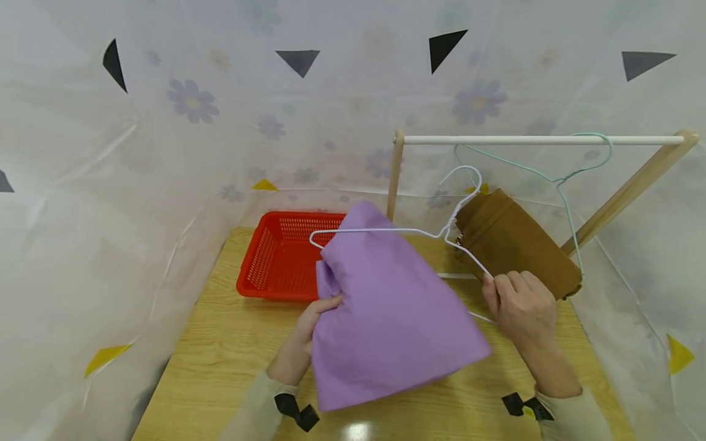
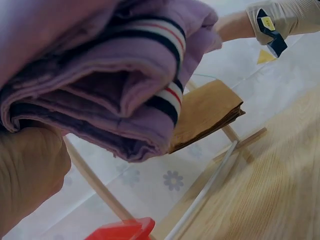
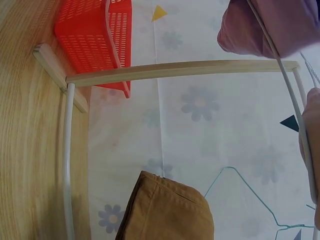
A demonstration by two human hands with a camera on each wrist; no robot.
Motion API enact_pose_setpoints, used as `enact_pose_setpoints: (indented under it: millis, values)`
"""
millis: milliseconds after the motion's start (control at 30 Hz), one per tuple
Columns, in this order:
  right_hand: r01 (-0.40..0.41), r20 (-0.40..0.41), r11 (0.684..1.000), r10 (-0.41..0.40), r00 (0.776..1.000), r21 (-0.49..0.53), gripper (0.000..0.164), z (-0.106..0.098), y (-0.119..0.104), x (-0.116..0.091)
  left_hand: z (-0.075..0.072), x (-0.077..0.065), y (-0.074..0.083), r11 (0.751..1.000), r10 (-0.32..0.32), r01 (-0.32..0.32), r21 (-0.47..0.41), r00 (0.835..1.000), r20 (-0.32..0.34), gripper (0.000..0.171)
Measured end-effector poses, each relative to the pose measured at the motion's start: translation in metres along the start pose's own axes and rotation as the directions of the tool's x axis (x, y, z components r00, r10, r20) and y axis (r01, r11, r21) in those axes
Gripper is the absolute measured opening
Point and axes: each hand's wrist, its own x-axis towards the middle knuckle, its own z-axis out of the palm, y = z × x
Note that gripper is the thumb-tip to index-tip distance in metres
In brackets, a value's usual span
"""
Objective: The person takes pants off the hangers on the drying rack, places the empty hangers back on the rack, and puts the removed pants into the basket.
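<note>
A pale yellow, wood-grained counter (image 1: pixel 204 367) carries a red, rectangular plastic basket (image 1: pixel 276 297) with perforated walls. To the basket's right stands a pale wooden rack (image 1: pixel 394 177) with white bars, one wooden foot (image 3: pixel 60 77) resting near the basket. Its low white bar (image 3: pixel 68 160) stretches away from the basket, close above the counter.

Red bskt (image 1: pixel 276 296) sits on tbl (image 1: pixel 204 361), brn cloth (image 1: pixel 513 245) by green hngr (image 1: pixel 561 180) on rack (image 1: pixel 524 140), flowered sheet (image 1: pixel 309 110) behind.

Matt cloth garment (image 1: pixel 394 312), glossy plastic basket (image 1: pixel 250 269), smooth wood-grained table (image 1: pixel 209 361), thin smooth hanger (image 1: pixel 380 230).
</note>
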Motion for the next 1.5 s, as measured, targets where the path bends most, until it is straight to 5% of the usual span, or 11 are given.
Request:
enact_pose_setpoints:
  millis: [367,633,933,1333,1500]
  values:
    - [-0.005,0.008,1.0,0.005,1.0,-0.022,0.051,-0.001,0.008,-0.006,-0.005,-0.012,0.014,1.0,-0.005,0.003,-0.016,0.994,-0.106,0.02]
    - [-0.01,-0.012,0.999,0.009,1.0,-0.031,0.051,-0.004,0.011,-0.006,-0.007,-0.021,0.017,1.0,0.018,-0.011,0.028,0.971,-0.238,0.024]
    - [0.001,-0.009,0.999,-0.001,1.0,-0.051,0.052,-0.011,0.015,-0.004,-0.023,-0.027,0.014,0.996,0.065,-0.046,0.083,0.967,-0.246,0.024]
    - [0.002,-0.02,0.997,-0.004,1.0,-0.072,0.051,-0.016,0.02,-0.003,-0.043,-0.041,0.017,0.983,0.066,-0.004,0.186,0.94,-0.333,0.025]
    - [-0.001,-0.018,0.996,-0.001,1.0,-0.085,0.051,-0.018,0.024,-0.005,-0.046,-0.05,0.024,0.974,0.085,0.008,0.226,0.914,-0.397,0.03]
